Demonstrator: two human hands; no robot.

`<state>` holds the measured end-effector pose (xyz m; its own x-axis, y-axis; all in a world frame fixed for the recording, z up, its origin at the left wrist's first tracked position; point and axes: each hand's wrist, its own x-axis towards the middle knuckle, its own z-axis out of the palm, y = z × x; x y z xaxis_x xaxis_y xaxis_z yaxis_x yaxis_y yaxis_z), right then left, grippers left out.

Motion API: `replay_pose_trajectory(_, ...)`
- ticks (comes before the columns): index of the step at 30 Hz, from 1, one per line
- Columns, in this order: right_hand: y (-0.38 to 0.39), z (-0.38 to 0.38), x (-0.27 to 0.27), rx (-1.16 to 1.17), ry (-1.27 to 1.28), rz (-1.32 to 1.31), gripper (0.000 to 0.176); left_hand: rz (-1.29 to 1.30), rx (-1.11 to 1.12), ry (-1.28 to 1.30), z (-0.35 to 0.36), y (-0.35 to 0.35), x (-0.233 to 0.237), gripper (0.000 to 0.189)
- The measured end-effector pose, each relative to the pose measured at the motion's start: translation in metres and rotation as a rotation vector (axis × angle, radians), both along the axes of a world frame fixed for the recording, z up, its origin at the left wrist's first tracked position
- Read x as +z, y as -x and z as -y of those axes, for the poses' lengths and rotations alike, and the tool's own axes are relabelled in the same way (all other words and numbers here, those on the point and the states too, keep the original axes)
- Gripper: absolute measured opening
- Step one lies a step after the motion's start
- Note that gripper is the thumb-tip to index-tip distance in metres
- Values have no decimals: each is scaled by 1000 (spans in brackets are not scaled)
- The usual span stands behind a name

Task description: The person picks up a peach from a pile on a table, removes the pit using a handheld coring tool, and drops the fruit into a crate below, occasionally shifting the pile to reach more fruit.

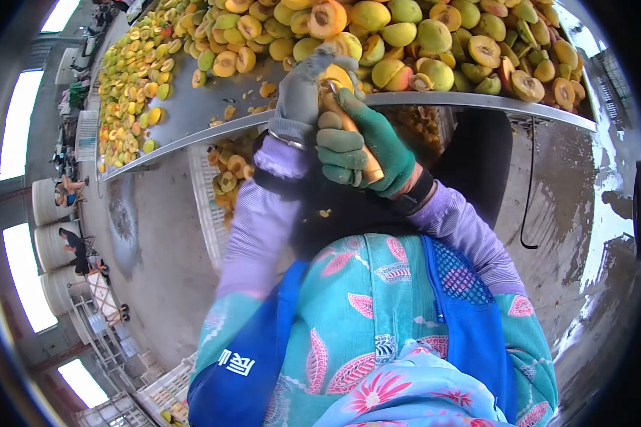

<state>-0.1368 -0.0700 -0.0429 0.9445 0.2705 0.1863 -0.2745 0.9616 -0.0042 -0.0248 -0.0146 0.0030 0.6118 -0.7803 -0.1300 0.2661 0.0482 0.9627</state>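
Note:
My left hand (299, 92), in a grey glove, is closed around a halved yellow peach (337, 74) at the front edge of the table. In my right hand (369, 146), in a green glove, is a pitting knife with a thick wooden handle (349, 134). Its small metal end meets the cut face of the peach, and the fingers partly hide it. Just beyond both hands lies a large heap of halved peaches (406, 35), yellow to green, some with the pit still in the cut face.
The metal table's raised rim (214, 132) runs across in front of me. Below it, a white crate (208, 206) stands by my legs with peach pieces (228, 174) inside. More halves (132, 92) spread at the left. Several people sit far left near large white tubs (53, 242).

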Motion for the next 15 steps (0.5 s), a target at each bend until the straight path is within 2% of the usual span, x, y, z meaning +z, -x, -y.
replay_pose_trajectory(1,-1,-2,-2,12,-10,17,41,1,98,63,-3,6,1,36)
replay_pose_trajectory(4,-2,-14,2,119,-41,38,42,-155,236,41,-28,9,2,34)
replay_pose_trajectory(7,-1,-26,16,194,-89,28,42,154,101,85,-44,-6,7,32)
replay_pose_trajectory(8,-1,-30,16,187,-125,55,42,415,54,34,-45,-11,7,35)
replay_pose_trajectory(11,-3,-28,18,176,-164,100,42,521,70,16,-39,-10,6,35)
replay_pose_trajectory(12,-2,-28,17,174,-172,105,42,341,6,84,-42,-15,6,33)
replay_pose_trajectory(15,-1,-25,23,195,-128,66,42,-156,140,213,-44,2,10,36)
